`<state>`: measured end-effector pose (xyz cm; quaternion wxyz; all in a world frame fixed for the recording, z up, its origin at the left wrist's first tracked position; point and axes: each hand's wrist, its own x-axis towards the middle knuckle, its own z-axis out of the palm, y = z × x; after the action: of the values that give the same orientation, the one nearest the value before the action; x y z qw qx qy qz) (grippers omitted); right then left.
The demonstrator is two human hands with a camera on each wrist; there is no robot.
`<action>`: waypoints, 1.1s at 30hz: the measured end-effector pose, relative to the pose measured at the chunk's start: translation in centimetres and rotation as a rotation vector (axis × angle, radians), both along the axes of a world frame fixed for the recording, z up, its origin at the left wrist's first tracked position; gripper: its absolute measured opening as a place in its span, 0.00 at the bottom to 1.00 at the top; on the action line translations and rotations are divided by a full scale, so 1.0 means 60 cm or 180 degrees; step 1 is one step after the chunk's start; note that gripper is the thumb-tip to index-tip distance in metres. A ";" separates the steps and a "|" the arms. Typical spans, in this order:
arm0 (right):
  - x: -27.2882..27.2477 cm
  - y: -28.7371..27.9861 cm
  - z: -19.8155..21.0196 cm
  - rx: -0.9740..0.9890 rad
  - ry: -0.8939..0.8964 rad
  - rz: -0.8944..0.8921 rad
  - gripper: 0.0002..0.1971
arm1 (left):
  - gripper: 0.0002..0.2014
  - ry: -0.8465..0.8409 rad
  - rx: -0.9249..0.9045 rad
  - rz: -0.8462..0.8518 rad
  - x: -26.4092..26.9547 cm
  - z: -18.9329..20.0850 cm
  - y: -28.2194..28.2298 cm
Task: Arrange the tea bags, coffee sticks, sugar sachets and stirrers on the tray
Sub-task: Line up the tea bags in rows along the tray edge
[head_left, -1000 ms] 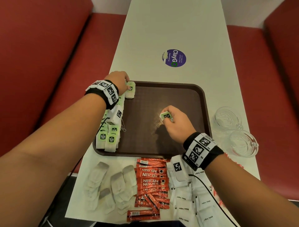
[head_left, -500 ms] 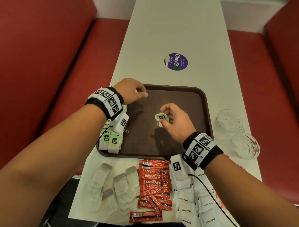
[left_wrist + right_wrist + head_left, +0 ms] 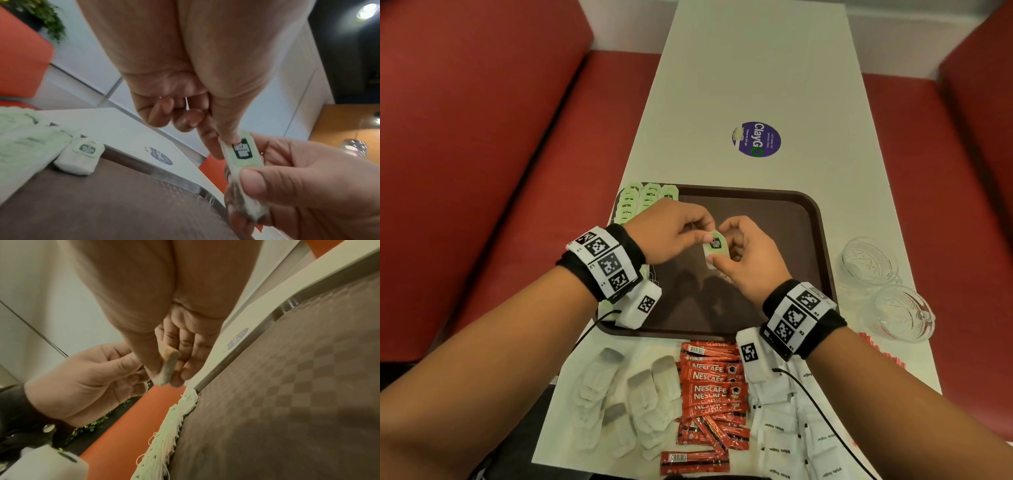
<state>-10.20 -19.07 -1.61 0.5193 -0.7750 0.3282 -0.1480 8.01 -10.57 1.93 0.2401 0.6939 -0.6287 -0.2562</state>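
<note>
A long white laminate bench [image 3: 753,75] runs between two red padded seats [image 3: 482,144], with pale wall panels behind and a round purple sticker [image 3: 756,139] on its top. A dark brown plastic tray [image 3: 784,219] with a checkered texture lies on the bench.

Above the middle of the tray, both hands share one pale green tea bag with a dark label [image 3: 715,247]. The left hand [image 3: 671,233] pinches its upper end in a narrow grip between thumb and forefinger; the right hand [image 3: 743,260] pinches its lower end the same way.

A row of overlapping green tea bags [image 3: 635,200] lines the tray's left edge. On the bench near the person lie plain white tea bags [image 3: 654,394], red coffee sticks [image 3: 710,390] and white sugar sachets [image 3: 784,428], side by side. Two clear patterned glass cups [image 3: 873,263] stand to the right of the tray.
</note>
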 end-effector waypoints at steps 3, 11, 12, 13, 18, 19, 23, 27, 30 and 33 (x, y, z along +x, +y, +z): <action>-0.005 -0.002 -0.001 0.0074 0.0063 0.0040 0.24 | 0.01 0.0095 -0.0171 0.0553 0.017 -0.011 -0.004; -0.043 0.007 -0.017 0.0007 0.1028 0.0898 0.17 | 0.07 -0.0789 0.0727 0.1206 0.112 -0.055 -0.029; -0.046 0.009 -0.019 -0.0042 0.1141 0.1054 0.16 | 0.07 -0.0834 0.0801 0.1232 0.119 -0.064 -0.034; -0.047 0.011 -0.020 -0.0113 0.1254 0.1208 0.16 | 0.07 -0.0831 0.0826 0.1281 0.124 -0.072 -0.040; -0.052 0.017 -0.026 -0.0299 0.1770 0.1882 0.14 | 0.06 -0.0796 0.0757 0.1649 0.141 -0.085 -0.072; -0.053 0.018 -0.027 -0.0332 0.1858 0.1968 0.13 | 0.05 -0.0814 0.0779 0.1692 0.143 -0.086 -0.078; -0.056 0.021 -0.029 -0.0431 0.2016 0.2088 0.08 | 0.13 -0.1124 0.0966 0.1787 0.135 -0.087 -0.095; -0.056 0.025 -0.025 -0.0455 0.2032 0.2157 0.05 | 0.19 -0.1464 0.1408 0.1426 0.104 -0.083 -0.112; -0.056 0.026 -0.022 -0.0507 0.2035 0.2174 0.06 | 0.18 -0.1533 0.1639 0.1354 0.099 -0.089 -0.116; -0.057 0.029 -0.019 -0.0540 0.2060 0.2179 0.07 | 0.12 -0.1531 0.1655 0.1406 0.097 -0.090 -0.114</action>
<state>-13.60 -17.32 -2.75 0.3443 -0.8845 0.1857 0.2542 13.82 -17.40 -3.46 -0.0476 0.8896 -0.4172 -0.1794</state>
